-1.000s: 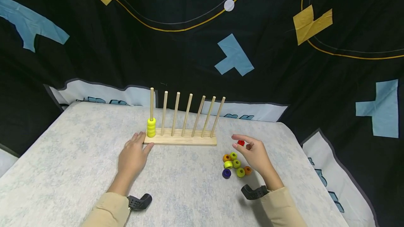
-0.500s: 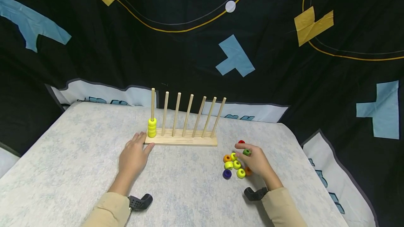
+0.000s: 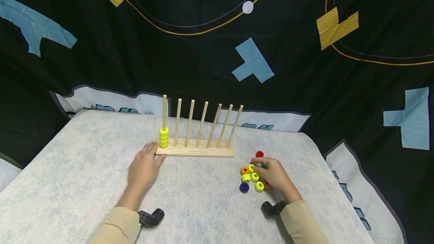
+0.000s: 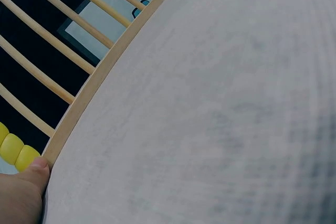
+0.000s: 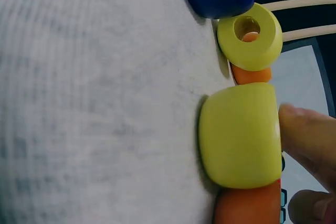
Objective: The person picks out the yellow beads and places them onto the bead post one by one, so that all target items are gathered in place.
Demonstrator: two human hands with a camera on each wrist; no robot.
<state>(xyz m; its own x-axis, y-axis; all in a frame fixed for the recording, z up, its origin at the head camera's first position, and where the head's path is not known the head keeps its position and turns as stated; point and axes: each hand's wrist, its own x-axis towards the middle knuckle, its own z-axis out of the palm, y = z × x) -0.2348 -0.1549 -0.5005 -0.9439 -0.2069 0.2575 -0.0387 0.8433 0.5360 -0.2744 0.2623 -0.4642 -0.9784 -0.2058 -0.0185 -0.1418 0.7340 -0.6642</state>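
From the head view I'm counting seven pegs [image 3: 201,124] standing on one pale wooden base [image 3: 194,153], the leftmost carrying a yellow stack [image 3: 163,138]. Right of it, nine loose beads [image 3: 255,177] are lying on the surface [image 3: 203,199]: four yellow [image 3: 259,186], two orange [image 3: 244,170], one red [image 3: 259,154], one green [image 3: 265,165], one dark blue [image 3: 244,188]. My right hand [image 3: 276,174] is reaching among them, thumb and finger parted.

In the left wrist view, my relaxed left hand [image 4: 23,192] is touching the base's end.

In the right wrist view, I'm seeing one glossy, rounded bead showing its bore.
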